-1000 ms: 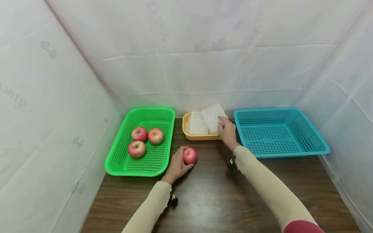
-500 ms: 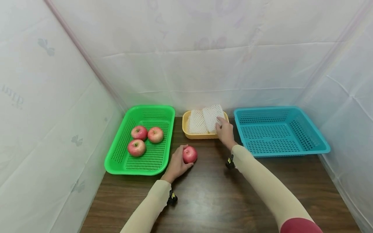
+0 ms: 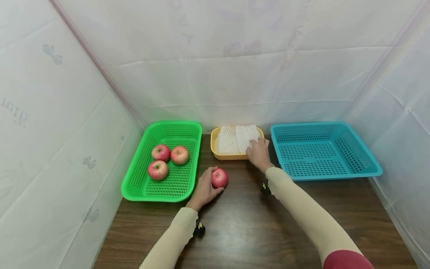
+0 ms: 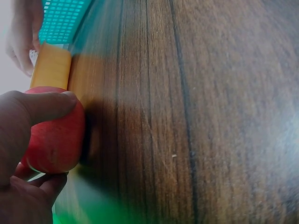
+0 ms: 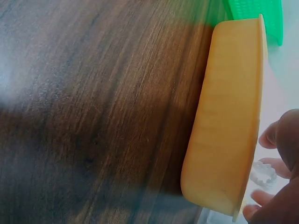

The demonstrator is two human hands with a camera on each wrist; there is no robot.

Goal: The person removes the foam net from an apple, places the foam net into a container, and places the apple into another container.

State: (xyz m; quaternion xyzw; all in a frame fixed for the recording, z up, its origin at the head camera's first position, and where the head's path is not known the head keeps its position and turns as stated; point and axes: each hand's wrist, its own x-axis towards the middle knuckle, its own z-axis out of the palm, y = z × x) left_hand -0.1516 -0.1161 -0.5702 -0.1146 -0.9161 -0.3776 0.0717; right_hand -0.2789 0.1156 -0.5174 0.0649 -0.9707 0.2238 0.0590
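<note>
My left hand [image 3: 204,189] grips a red apple [image 3: 220,178] on the table. In the left wrist view, the thumb lies over the apple [image 4: 58,135] and the fingertips curl beneath it. At the right end of a yellow tray [image 3: 231,157], my right hand [image 3: 259,152] holds the lower right edge of a white foam net [image 3: 246,135], its fingers curled there. Another foam net [image 3: 228,140] lies beside it in the tray. In the right wrist view, a ruffled net end [image 5: 264,174] shows among the fingers, with the thumb apart from them; the tray wall [image 5: 224,112] stands alongside.
A green basket [image 3: 193,179] on the left holds three apples [image 3: 158,170]. To the right stands a blue basket [image 3: 330,176], close to the right forearm. White sheeting [image 3: 235,82] closes off the back and both sides of the wooden table [image 3: 242,231].
The right-hand foam net has dropped from a raised tilt to lie flatter and straighter in the tray. My right hand has shifted slightly left. The left hand and apple stay put.
</note>
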